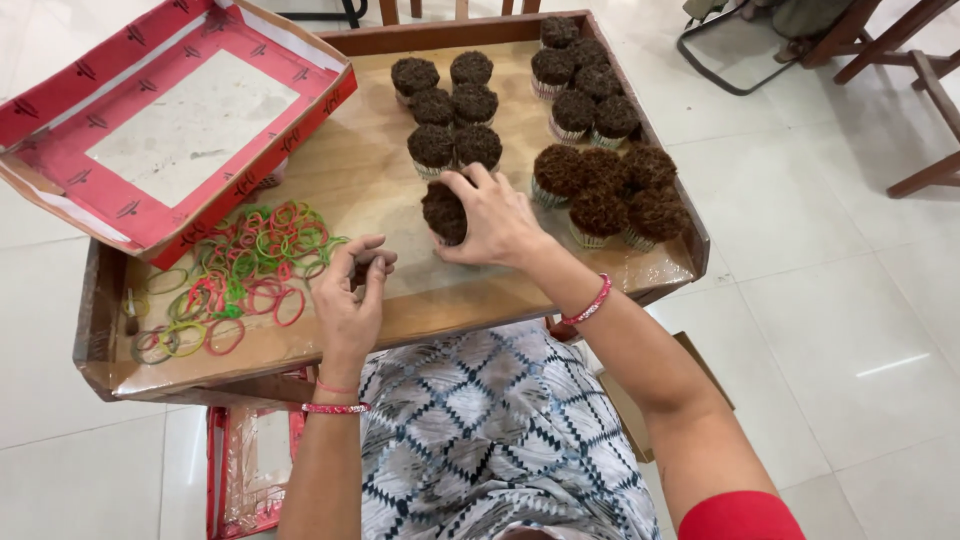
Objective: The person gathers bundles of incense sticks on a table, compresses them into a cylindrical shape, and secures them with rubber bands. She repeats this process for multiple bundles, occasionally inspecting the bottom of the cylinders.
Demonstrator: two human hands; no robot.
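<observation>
My right hand (495, 220) is closed around a dark brown frilly bundle in a pale paper cup (443, 212), standing on the wooden tray (380, 180). My left hand (352, 295) hovers just left of it, fingers pinched on a small dark piece; I cannot tell what it is. A loose pile of coloured rubber bands (240, 275) lies to the left of that hand. Several more dark bundles (450, 110) stand in groups at the tray's far side and right (610, 195).
A red and white flat cardboard box lid (170, 110) rests tilted on the tray's far left corner. Wooden chair legs (920, 90) stand at the upper right on the white tiled floor. A red packet (245, 470) lies below the tray.
</observation>
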